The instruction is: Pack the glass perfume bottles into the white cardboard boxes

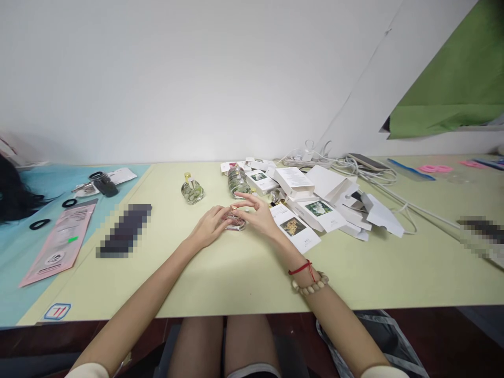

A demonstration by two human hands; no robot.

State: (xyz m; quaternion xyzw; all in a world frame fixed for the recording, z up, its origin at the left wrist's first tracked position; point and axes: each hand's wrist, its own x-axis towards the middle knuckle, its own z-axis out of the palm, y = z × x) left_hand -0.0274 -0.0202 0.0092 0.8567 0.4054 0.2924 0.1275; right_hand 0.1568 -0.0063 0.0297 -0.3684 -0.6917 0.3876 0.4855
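A small clear glass perfume bottle point(236, 227) with a pinkish tint sits on the pale green table top between my hands. My left hand point(209, 226) is closed around its left side. At its neck, the thumb and fingers of my right hand point(255, 214) pinch the top, and they partly hide it. To the left and farther back lies another perfume bottle point(192, 191) with a gold neck and greenish contents. Several more glass bottles point(238, 181) stand close together just behind my hands.
White boxes point(294, 182) and picture cards point(297, 228) are heaped to the right, with cables point(370, 181) and a power strip point(301, 161) behind. At left are a dark blurred-out object point(125, 231), a pink packet point(59, 244) and a black lens-like cylinder point(103, 184).
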